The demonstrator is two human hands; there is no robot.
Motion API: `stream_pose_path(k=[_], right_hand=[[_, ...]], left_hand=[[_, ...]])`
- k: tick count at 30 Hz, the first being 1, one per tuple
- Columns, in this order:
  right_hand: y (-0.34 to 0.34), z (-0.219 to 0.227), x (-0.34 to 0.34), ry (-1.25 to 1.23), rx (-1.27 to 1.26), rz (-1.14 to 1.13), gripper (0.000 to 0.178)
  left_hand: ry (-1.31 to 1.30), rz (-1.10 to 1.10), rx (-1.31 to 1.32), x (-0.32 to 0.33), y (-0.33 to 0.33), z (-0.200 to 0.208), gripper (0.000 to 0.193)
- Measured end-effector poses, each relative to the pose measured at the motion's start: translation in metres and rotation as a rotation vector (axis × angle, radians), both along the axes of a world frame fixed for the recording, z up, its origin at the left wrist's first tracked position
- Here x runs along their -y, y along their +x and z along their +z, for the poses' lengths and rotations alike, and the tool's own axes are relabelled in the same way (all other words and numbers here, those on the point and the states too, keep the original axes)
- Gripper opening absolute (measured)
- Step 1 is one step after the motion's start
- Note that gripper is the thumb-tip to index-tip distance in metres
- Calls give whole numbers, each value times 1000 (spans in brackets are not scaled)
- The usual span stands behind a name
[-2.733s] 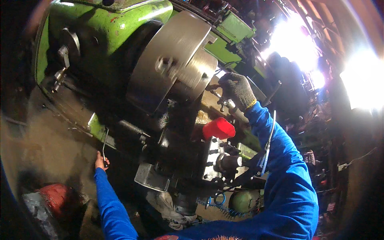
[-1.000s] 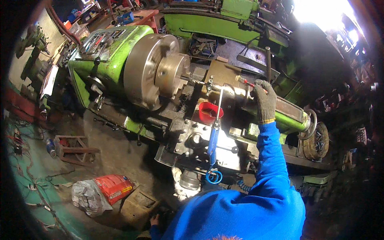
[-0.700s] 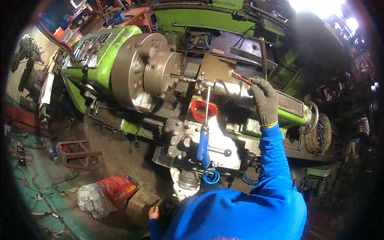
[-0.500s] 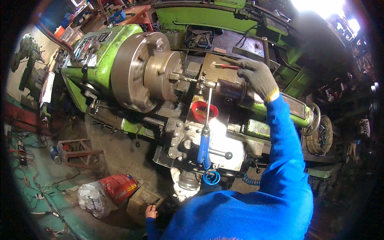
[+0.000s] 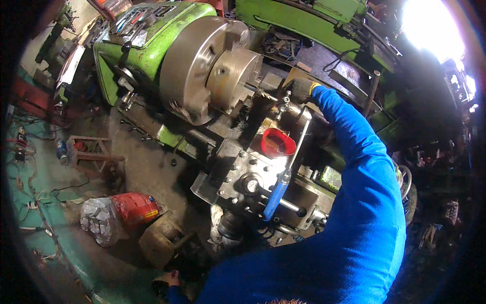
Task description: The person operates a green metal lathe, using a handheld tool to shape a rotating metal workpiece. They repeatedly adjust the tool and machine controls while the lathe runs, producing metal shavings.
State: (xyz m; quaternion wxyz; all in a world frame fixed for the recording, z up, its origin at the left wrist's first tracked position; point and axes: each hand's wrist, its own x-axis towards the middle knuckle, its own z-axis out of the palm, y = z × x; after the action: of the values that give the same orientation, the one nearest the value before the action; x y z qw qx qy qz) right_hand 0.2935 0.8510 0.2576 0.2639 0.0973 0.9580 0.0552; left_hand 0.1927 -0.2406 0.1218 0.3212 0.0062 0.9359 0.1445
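My right hand (image 5: 299,91), in a grey glove, is beside the drill bit (image 5: 263,93), at the far side of its holder (image 5: 289,105). Its fingers are curled and in shadow; anything inside them is hidden. The bit points at a round metal workpiece (image 5: 232,76) clamped in the large lathe chuck (image 5: 190,71), whose face looks blurred. Nearer to me, a red cup (image 5: 290,147) with brownish liquid sits on the lathe. A blue-handled tool (image 5: 276,201) with a long silver stem leans beside it. My bare left hand (image 5: 173,278) is low at the left, its fingers too dim to make out.
The green lathe headstock (image 5: 147,48) carries small tools on top. Around the tool post (image 5: 250,183), levers stick out. A red and silver sack (image 5: 134,207) and a wooden box (image 5: 163,238) are on the floor at the left. Another green machine (image 5: 304,25) stands behind.
My right hand has moved left and down to the drill bit; the red-handled tool it held is out of sight. The view has shifted. My left hand is still low at the left.
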Motion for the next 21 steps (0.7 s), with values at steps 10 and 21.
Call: stream_pose_path(k=[10,21], right_hand=[[30,-18,-33,162,-310,-113,29],[145,189,227,-338,-1401,-923,26]], left_hand=[[69,39,159,-4,7,-27,43],[397,274,150,-48,-39,-55,36]])
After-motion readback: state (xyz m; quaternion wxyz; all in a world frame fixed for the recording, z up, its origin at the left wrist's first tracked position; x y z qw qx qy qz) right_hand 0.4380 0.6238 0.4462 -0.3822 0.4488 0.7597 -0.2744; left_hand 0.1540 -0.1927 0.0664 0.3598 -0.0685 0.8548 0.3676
